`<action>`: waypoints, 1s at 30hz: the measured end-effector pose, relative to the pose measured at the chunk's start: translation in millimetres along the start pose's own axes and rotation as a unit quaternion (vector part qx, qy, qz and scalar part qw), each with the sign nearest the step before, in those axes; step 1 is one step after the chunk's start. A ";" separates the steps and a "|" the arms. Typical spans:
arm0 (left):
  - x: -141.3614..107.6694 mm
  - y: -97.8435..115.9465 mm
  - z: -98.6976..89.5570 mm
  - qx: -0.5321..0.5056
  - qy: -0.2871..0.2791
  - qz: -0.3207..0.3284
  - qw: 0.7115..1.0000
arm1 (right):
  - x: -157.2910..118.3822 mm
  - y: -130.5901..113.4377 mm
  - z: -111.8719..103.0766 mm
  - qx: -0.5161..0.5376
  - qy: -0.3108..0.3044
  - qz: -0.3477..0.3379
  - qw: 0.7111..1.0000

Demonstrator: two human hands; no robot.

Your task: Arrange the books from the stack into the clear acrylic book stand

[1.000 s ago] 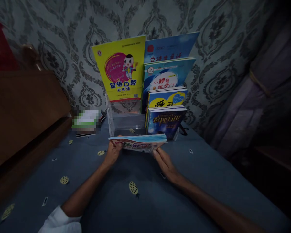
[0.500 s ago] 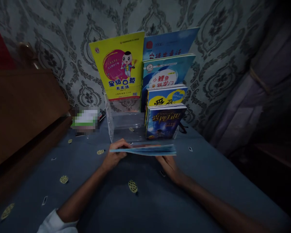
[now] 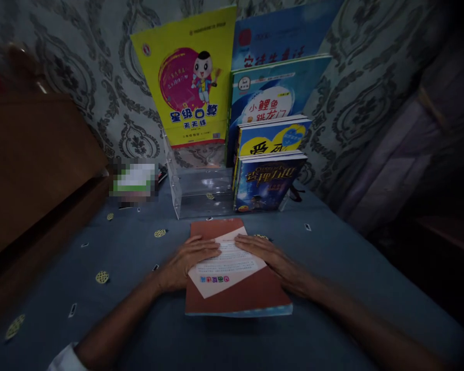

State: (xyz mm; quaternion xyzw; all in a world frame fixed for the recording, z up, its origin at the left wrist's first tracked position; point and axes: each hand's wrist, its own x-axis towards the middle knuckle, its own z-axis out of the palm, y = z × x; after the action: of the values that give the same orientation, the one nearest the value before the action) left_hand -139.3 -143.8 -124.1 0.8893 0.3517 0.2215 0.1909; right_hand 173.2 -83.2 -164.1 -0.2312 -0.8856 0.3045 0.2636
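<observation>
A thin book (image 3: 239,296) with a reddish-brown cover and a slanted pale panel of print lies nearly flat, its near edge showing light-blue pages. My left hand (image 3: 191,262) rests on its left side, fingers stretched over the cover. From the right, my right hand (image 3: 268,257) lies on the cover with its fingers extended. Both thumbs are hidden. Behind the book, a clear acrylic rack (image 3: 204,206) holds a yellow book (image 3: 195,77) on the left and several books at the right, the front one dark blue (image 3: 266,183).
The blue tablecloth (image 3: 139,319) has pineapple prints. At the back left is a blurred-out stack (image 3: 134,180) beside a brown wooden piece (image 3: 34,170). A dark looped object (image 3: 297,192) lies right of the rack. A curtain (image 3: 394,149) hangs at right.
The book has gone from edge-on, held between both hands, to nearly flat with its cover showing. Both hands have moved onto the cover. The view has shifted closer to the rack.
</observation>
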 end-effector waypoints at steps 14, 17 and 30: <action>-1.2 -0.7 4.3 0.067 -0.073 0.016 0.995 | 25.6 6.0 4.7 -0.051 -0.026 -0.043 0.997; -1.3 -0.1 5.9 0.069 -0.063 0.017 0.995 | 63.9 -21.9 18.0 -0.019 -0.056 -0.060 0.996; 1.1 1.2 5.6 0.089 -0.084 0.011 0.992 | 104.9 -19.3 31.5 -0.111 -0.070 0.035 0.991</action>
State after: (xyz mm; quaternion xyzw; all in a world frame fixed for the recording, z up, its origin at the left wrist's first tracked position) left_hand -135.0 -144.9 -127.8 0.9220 0.3431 0.1159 0.1370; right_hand 70.2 -50.1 -138.4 -0.2677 -0.9218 0.2284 0.1626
